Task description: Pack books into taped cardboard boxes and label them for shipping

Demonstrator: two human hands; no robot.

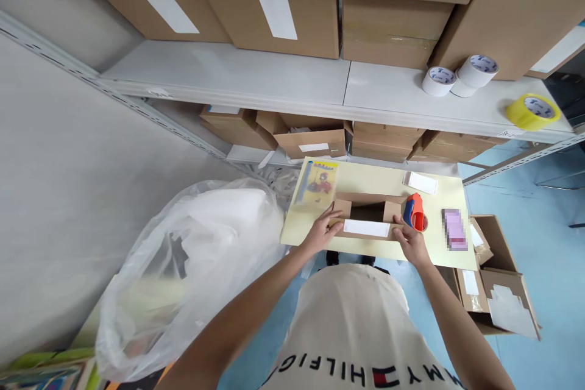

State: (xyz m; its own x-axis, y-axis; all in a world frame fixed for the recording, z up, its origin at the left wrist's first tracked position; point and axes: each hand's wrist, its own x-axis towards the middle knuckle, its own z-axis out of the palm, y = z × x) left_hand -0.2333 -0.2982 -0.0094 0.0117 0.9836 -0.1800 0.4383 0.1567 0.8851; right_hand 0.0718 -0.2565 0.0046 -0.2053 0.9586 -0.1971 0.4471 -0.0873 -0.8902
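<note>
An open cardboard box (336,232) with a white label on its near side stands on the pale yellow table (365,173). My left hand (322,230) grips its left end, thumb on the near side and fingers at the flap. At the opposite end my right hand (411,242) holds the box the same way, fingers curled round the corner. The box's inside looks dark, and I cannot make out what is in it. Just beyond my right hand lies a red and blue tape dispenser (415,210). A yellow illustrated booklet (317,183) rests near my left hand.
White labels (421,183) and a blurred pinkish item (455,230) lie on the table's right. Tape rolls (532,112) sit on the shelf (283,76) above, below large cartons (292,0). A big plastic bag (219,244) bulges at left; an open carton (498,244) stands at right.
</note>
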